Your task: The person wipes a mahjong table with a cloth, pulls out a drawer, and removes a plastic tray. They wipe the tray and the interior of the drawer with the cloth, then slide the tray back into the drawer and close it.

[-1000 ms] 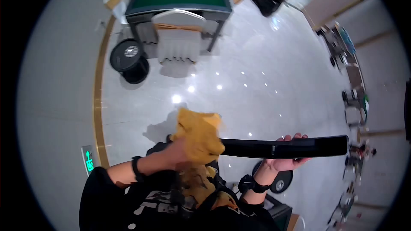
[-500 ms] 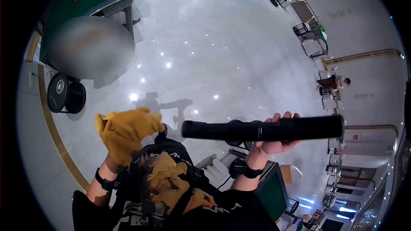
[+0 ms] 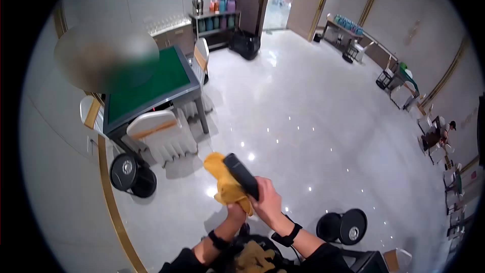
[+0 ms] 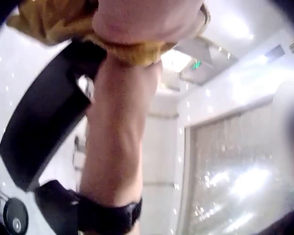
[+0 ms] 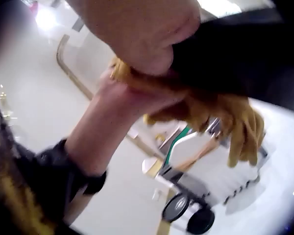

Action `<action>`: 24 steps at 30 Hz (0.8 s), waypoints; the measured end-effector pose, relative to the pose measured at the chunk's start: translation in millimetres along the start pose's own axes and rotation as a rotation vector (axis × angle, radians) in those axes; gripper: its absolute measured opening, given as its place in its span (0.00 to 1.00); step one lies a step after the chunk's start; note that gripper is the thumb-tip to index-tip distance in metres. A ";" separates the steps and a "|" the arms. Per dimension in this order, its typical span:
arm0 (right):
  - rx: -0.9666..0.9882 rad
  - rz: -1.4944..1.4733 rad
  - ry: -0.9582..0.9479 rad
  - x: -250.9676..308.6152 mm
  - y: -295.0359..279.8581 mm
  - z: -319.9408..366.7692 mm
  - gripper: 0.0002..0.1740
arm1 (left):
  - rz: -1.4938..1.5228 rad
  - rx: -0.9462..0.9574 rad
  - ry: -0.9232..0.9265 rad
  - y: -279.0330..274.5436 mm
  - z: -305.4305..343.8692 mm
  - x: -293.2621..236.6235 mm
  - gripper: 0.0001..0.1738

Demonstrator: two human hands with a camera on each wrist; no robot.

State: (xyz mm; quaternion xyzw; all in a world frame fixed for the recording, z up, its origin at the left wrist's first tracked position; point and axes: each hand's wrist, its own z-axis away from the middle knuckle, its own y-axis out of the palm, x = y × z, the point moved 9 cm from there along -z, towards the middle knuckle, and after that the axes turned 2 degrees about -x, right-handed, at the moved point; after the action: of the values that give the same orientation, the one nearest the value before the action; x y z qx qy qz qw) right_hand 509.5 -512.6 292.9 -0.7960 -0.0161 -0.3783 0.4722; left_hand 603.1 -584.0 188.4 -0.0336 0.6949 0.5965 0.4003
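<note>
My left hand (image 3: 236, 212) grips a yellow cloth (image 3: 222, 182), mostly covered by its folds. My right hand (image 3: 268, 199) holds a long, slightly curved black panel (image 3: 241, 176), which slants up and to the left in the head view. The cloth lies along the panel's left side, overlapping it there. In the left wrist view the black panel (image 4: 44, 117) runs down beside the right forearm, and its upper end passes behind the cloth (image 4: 59, 19). From the right wrist, the cloth (image 5: 220, 115) hangs in folds below the dark panel (image 5: 235, 54).
Ahead on the left stands a green-topped table (image 3: 151, 86) with white chairs (image 3: 159, 131). A round black stand (image 3: 134, 174) is near the left wall, another (image 3: 343, 226) at lower right. A shelf with flasks (image 3: 217, 20) and a black bag (image 3: 245, 44) are at the back.
My hands have come together. The panel has swung from lying level on the open right palm to a steep slant in its grip, and the cloth has moved right to it. The view has turned.
</note>
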 end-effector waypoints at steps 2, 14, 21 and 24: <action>-0.134 0.103 0.036 -22.5 -27.3 -25.6 0.33 | -0.064 -0.015 0.063 8.0 -3.0 -29.5 0.25; 0.028 0.071 0.190 -43.3 6.6 -33.5 0.35 | -0.354 0.064 0.223 -36.5 -5.8 -22.9 0.20; 0.100 -0.148 0.016 7.3 23.5 -28.6 0.32 | -0.366 0.107 -0.153 -38.0 -21.1 18.2 0.30; 0.147 -0.235 -0.030 5.3 19.2 -29.9 0.34 | -0.453 -0.049 0.129 -28.5 -23.6 -35.5 0.31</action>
State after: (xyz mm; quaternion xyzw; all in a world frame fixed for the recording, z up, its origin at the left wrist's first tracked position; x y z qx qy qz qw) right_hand 503.1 -547.9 289.9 -0.7574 -0.1438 -0.4170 0.4814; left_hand 630.0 -627.6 185.9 -0.2364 0.6791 0.5048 0.4777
